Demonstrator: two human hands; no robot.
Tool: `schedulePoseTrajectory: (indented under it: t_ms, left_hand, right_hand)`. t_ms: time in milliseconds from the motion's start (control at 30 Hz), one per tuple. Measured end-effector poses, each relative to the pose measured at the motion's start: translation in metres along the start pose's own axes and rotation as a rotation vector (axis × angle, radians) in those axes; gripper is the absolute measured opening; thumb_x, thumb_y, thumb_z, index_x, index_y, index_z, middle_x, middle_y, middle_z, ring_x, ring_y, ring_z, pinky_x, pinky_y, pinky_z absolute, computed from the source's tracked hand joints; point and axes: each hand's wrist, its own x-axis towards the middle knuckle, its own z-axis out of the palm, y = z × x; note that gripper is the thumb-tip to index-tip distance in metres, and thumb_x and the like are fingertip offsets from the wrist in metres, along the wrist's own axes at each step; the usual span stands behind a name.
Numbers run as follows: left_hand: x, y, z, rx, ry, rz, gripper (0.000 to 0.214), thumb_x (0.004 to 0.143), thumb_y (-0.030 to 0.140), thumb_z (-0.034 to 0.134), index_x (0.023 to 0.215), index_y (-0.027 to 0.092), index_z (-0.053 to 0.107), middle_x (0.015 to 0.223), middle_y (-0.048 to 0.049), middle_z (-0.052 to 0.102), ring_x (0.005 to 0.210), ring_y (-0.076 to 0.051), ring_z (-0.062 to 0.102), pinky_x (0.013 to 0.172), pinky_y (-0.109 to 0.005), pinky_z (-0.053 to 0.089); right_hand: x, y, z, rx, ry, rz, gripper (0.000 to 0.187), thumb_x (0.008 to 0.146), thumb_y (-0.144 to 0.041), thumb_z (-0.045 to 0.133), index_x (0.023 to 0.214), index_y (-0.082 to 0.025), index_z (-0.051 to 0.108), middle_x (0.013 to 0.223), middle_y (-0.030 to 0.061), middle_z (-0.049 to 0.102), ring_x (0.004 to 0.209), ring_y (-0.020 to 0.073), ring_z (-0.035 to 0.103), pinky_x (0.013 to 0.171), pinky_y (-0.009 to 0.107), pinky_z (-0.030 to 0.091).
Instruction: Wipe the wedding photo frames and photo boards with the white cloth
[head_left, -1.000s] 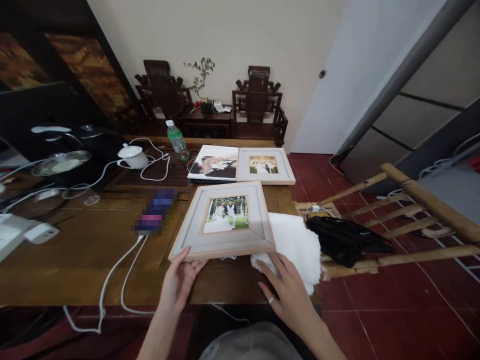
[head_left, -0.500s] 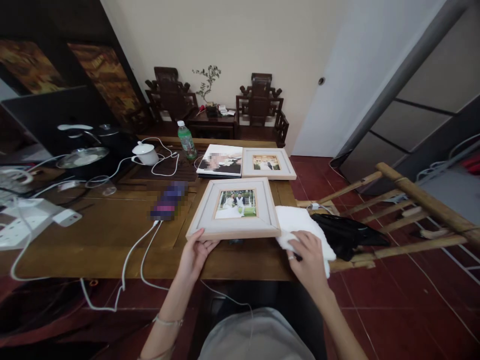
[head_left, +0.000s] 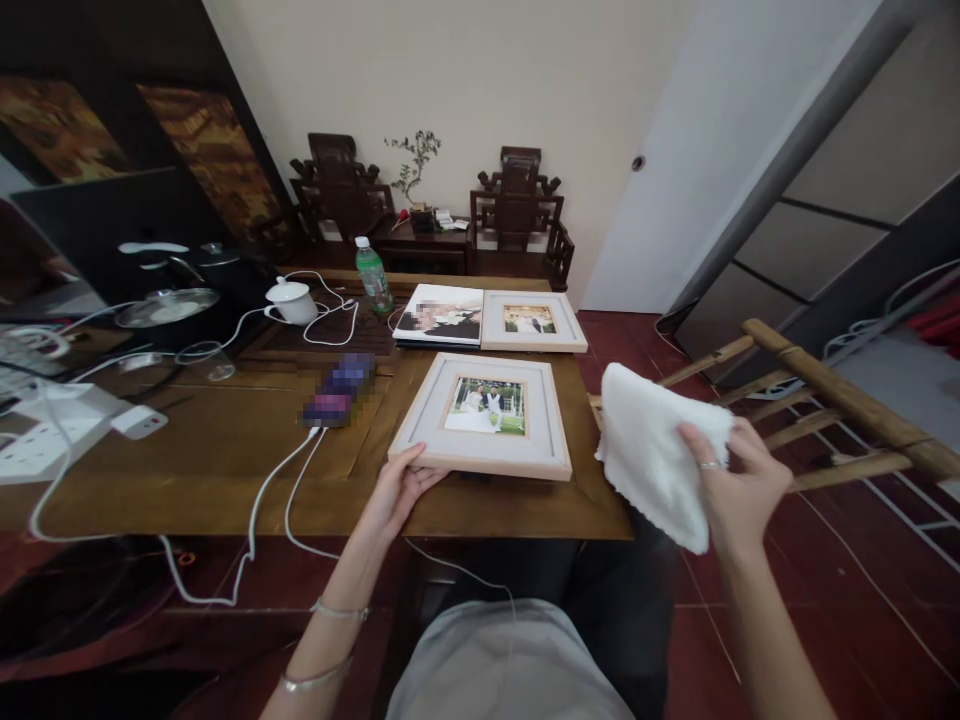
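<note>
Cloth is up off the table since the earlier frame: it lay bunched at the right edge under your right hand and now hangs spread beyond that edge, your hand shifted out to the right with it. Right fingers are pinched on the cloth's right side. Left hand grips the frame by its near-left corner, thumb on top, fingers beneath; near edge is raised, far-edge contact with the table cannot be told. Progress, as judged: frame secured and cloth lifted are done; cloth and frame stand apart, so bringing the two together, if wanted, is left. Condition of the frame's face is too small to read. Edges: you have a strip of table top between frame and near edge. Beyond the far side sit the print and second frame, near, limiting forward travel. Phone and its cables bound your left. To your right, the bamboo rail runs just past the cloth hand.
</note>
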Motion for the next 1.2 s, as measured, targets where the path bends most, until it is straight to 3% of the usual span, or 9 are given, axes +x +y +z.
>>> schedulePoseTrajectory:
  t_ms: [167, 333, 600, 667, 733, 833, 933, 1067, 1200]
  left_hand:
    - [-0.001, 0.002, -0.006, 0.023, -0.041, -0.045, 0.015, 0.082, 0.007, 0.055, 0.097, 0.006, 0.059, 0.093, -0.0141, 0.071, 0.081, -0.024, 0.070, 0.080, -0.041, 0.058]
    - [-0.005, 0.009, -0.008, 0.027, -0.118, -0.127, 0.017, 0.083, 0.007, 0.055, 0.099, 0.004, 0.061, 0.099, -0.0157, 0.070, 0.090, -0.025, 0.069, 0.087, -0.042, 0.055]
    - [-0.003, 0.012, -0.009, 0.174, -0.144, -0.173, 0.022, 0.080, 0.009, 0.061, 0.101, 0.007, 0.060, 0.100, -0.0139, 0.070, 0.089, -0.026, 0.068, 0.086, -0.045, 0.056]
    - [-0.004, 0.012, -0.008, 0.248, -0.168, -0.157, 0.027, 0.077, 0.009, 0.065, 0.104, 0.009, 0.060, 0.109, -0.0136, 0.067, 0.096, -0.026, 0.066, 0.086, -0.043, 0.056]
    - [-0.003, 0.015, -0.007, 0.330, -0.176, -0.157, 0.030, 0.075, 0.012, 0.068, 0.104, 0.010, 0.060, 0.116, -0.0138, 0.064, 0.102, -0.026, 0.063, 0.085, -0.041, 0.057]
    - [0.001, 0.024, -0.006, 0.526, -0.159, -0.173, 0.029, 0.073, 0.025, 0.072, 0.096, 0.010, 0.061, 0.112, -0.0157, 0.065, 0.097, -0.026, 0.065, 0.079, -0.038, 0.058]
    - [0.009, 0.036, -0.006, 0.874, -0.119, -0.173, 0.036, 0.070, 0.044, 0.073, 0.079, 0.012, 0.059, 0.081, -0.0150, 0.070, 0.073, -0.028, 0.070, 0.065, -0.037, 0.058]
    - [0.021, 0.046, -0.001, 1.304, 0.037, 0.085, 0.040, 0.057, 0.048, 0.078, 0.055, 0.020, 0.049, 0.057, -0.0117, 0.063, 0.082, -0.038, 0.067, 0.067, -0.040, 0.053]
    - [0.035, 0.040, 0.014, 1.350, 0.189, 0.444, 0.039, 0.053, 0.042, 0.080, 0.075, 0.019, 0.058, 0.095, -0.0175, 0.063, 0.117, -0.044, 0.048, 0.094, -0.050, 0.040]
  right_hand:
    - [0.006, 0.013, 0.001, -0.130, -0.001, -0.230, 0.050, 0.071, -0.031, 0.074, 0.048, -0.021, 0.031, 0.057, -0.0050, 0.033, 0.056, 0.0116, 0.034, 0.053, 0.027, 0.028]
    - [0.008, 0.016, 0.008, -0.197, 0.052, -0.205, 0.055, 0.071, -0.034, 0.073, 0.048, -0.021, 0.025, 0.057, -0.0065, 0.024, 0.051, 0.0097, 0.025, 0.049, 0.026, 0.020]
    - [0.009, 0.010, 0.038, -0.315, -0.099, -0.380, 0.019, 0.075, -0.025, 0.063, 0.067, -0.021, 0.046, 0.092, 0.0079, 0.051, 0.084, 0.0216, 0.053, 0.068, 0.034, 0.047]
    - [0.006, 0.003, 0.053, -0.279, -0.216, -0.463, 0.005, 0.076, -0.015, 0.053, 0.079, -0.020, 0.053, 0.120, 0.0139, 0.047, 0.111, 0.0277, 0.048, 0.083, 0.041, 0.047]
    - [0.000, -0.001, 0.070, -0.243, -0.435, -0.550, 0.028, 0.074, -0.004, 0.042, 0.092, -0.020, 0.056, 0.135, 0.0135, 0.042, 0.124, 0.0278, 0.040, 0.093, 0.045, 0.044]
    - [-0.005, 0.003, 0.092, -0.229, -0.742, -0.635, 0.052, 0.066, 0.005, 0.035, 0.108, -0.019, 0.055, 0.135, 0.0133, 0.048, 0.124, 0.0253, 0.043, 0.096, 0.044, 0.042]
    - [0.004, 0.015, 0.103, -0.238, -0.771, -0.542, 0.053, 0.068, 0.002, 0.038, 0.116, -0.017, 0.052, 0.123, 0.0141, 0.057, 0.112, 0.0252, 0.053, 0.090, 0.040, 0.046]
    - [0.033, 0.027, 0.103, -0.276, -0.624, -0.348, 0.060, 0.077, -0.020, 0.052, 0.134, -0.014, 0.035, 0.123, 0.0170, 0.056, 0.107, 0.0289, 0.056, 0.085, 0.041, 0.048]
    - [0.055, 0.032, 0.099, -0.372, -0.640, -0.387, 0.069, 0.077, -0.017, 0.051, 0.140, -0.011, 0.024, 0.132, 0.0210, 0.048, 0.115, 0.0328, 0.050, 0.089, 0.043, 0.044]
